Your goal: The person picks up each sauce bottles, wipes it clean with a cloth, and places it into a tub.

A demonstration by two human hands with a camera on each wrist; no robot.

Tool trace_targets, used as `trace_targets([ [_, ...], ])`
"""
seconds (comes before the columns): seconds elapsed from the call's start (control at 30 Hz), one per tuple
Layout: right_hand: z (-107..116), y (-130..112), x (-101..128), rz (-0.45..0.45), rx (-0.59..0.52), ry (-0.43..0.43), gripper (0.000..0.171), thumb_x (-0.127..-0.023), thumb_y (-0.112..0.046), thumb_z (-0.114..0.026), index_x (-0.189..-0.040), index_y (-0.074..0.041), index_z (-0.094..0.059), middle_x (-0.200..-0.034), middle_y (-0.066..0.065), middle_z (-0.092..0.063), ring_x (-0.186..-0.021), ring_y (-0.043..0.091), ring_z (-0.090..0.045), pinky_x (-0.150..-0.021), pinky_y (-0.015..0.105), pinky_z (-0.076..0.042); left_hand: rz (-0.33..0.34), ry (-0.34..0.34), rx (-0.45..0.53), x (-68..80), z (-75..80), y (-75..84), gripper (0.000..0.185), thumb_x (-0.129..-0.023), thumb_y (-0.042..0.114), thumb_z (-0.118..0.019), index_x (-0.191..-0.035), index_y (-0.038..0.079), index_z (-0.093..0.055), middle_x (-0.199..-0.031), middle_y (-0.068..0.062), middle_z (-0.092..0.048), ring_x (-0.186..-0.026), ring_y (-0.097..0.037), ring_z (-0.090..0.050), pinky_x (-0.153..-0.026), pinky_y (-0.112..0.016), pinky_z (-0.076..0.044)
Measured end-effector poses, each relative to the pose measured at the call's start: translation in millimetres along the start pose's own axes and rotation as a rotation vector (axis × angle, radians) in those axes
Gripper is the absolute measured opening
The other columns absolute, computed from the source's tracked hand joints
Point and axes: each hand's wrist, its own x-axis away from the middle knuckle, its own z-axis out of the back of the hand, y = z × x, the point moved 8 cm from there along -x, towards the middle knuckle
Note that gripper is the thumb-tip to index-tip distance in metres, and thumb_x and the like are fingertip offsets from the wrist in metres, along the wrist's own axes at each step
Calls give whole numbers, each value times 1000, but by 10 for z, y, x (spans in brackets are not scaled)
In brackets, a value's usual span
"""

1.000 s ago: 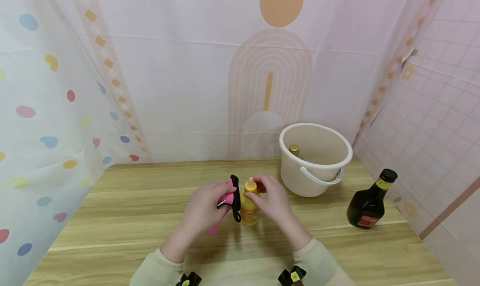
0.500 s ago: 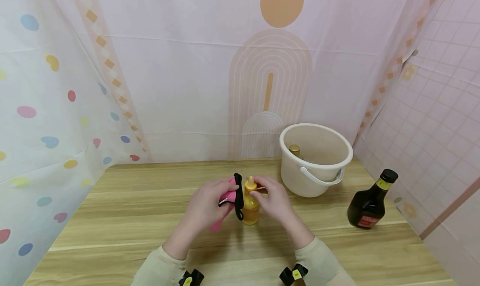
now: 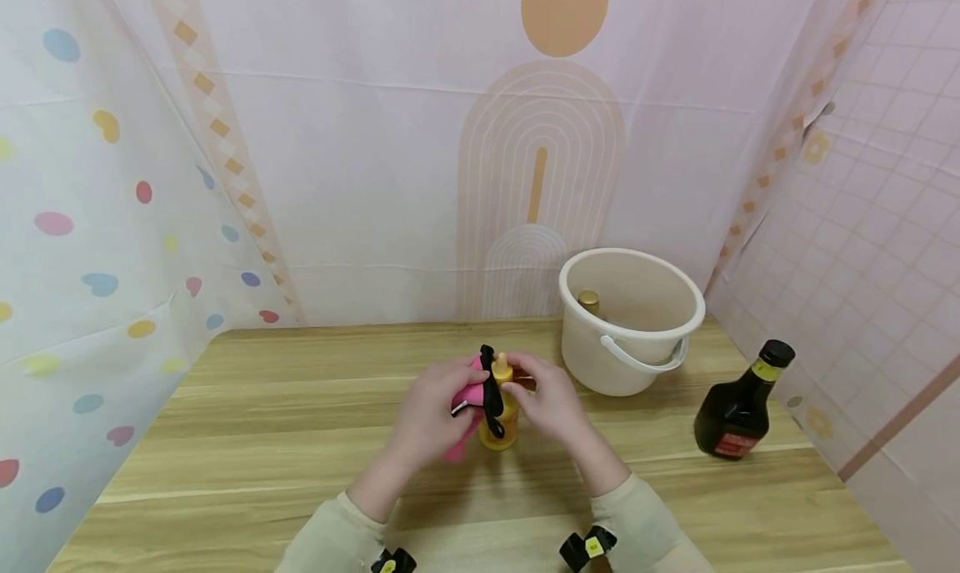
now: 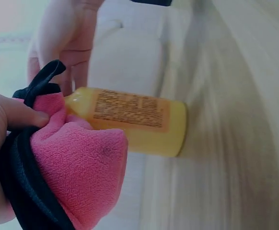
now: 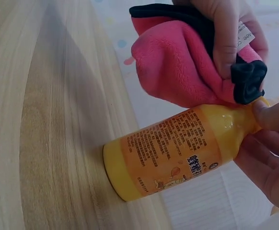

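Note:
My left hand (image 3: 429,413) grips a pink plush cloth (image 3: 469,394) with black edging, a black loop and a white tag. The cloth lies against the upper side of a yellow squeeze bottle (image 3: 510,419) and covers part of it in the head view. My right hand (image 3: 552,396) pinches the bottle at its neck, just under the pointed nozzle. Upright on the table, the bottle carries an orange printed label, seen in the right wrist view (image 5: 173,155). In the left wrist view the pink cloth (image 4: 82,167) bulges out in front of the bottle's shoulder.
A cream bucket (image 3: 592,364) with its handle down stands at the back right, a gold-capped bottle (image 3: 588,300) inside it. Farther right is a dark sauce bottle (image 3: 733,413) with a black cap and red label. Patterned curtains enclose the wooden table (image 3: 285,423).
My left hand has moved right with the cloth, which now overlaps the bottle's left side. The right hand has kept its hold at the neck.

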Motion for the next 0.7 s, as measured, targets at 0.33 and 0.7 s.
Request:
trace_targets([
  [0.33,-2,11,4,-22,-4,2,35,-87,3,-70,-121,-1,-65,-112,13,-68,-102,27,-66,-85,32,-54,36,-29,-37,68,-111,-62,34,-70,-2,-80,-101,6,-72,-113,-7,-71,-101,-28,-65,-90,-44,-49],
  [0.7,-4,22,14,-23,3,11,35,-87,4,-70,-121,2,-64,-112,15,-68,-102,27,-66,-84,32,-54,23,-34,-83,112,-143,-89,36,-66,-1,-82,-99,11,-71,-111,-5,-72,-92,-27,-64,-85,-42,-49],
])
